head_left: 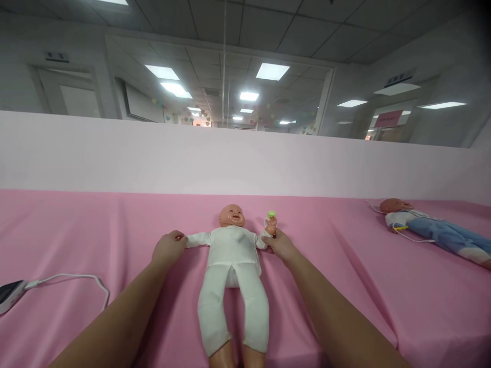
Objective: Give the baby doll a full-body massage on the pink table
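Note:
A baby doll [235,250] in a white top and trousers lies face up on the pink cloth [130,235], its head away from me. Its arms are spread to both sides. My left hand [171,248] is closed around the doll's hand at the end of the left sleeve. On the other side my right hand [282,244] grips the doll's other forearm, which is bent upward. A small light-green piece [271,213] shows just behind that raised doll hand; what it is I cannot make out.
At the far left lies a white device with a dark screen [11,295], its white cable [72,275] running toward my left forearm. Another doll [433,225] in blue and white lies at the right with thin tubes or wires on it. A low white wall [192,158] with glass above stands behind.

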Motion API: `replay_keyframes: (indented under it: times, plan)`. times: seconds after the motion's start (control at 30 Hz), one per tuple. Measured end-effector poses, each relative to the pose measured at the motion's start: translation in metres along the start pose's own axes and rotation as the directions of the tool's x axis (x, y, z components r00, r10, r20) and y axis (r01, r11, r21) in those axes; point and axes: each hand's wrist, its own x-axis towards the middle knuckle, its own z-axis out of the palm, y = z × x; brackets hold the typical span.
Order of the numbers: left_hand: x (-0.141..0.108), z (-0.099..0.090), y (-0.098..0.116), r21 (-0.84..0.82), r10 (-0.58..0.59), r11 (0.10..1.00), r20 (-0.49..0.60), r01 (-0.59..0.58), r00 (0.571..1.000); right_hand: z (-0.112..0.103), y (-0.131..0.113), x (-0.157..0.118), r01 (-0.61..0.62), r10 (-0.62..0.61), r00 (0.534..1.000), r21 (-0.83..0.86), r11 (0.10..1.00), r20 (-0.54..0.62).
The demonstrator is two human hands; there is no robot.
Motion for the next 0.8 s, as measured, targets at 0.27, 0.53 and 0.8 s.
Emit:
replay_keyframes:
  times: [0.27,0.53,0.8]
  plan:
    - [-0.001,0.004,-0.003,0.019,0.020,1.000,0.010,-0.021,1.000,-0.002,0.002,-0.001,0.034,-0.033,0.999,-0.026,0.999,0.025]
    - [-0.002,0.005,-0.002,0.061,0.040,0.997,0.032,-0.042,0.999,-0.001,0.002,0.001,0.029,-0.029,0.998,0.002,1.000,0.056]
    - [-0.022,0.001,0.030,0.163,0.122,0.980,-0.048,-0.113,0.991,-0.003,0.004,0.002,0.004,0.002,0.998,-0.110,0.994,0.057]
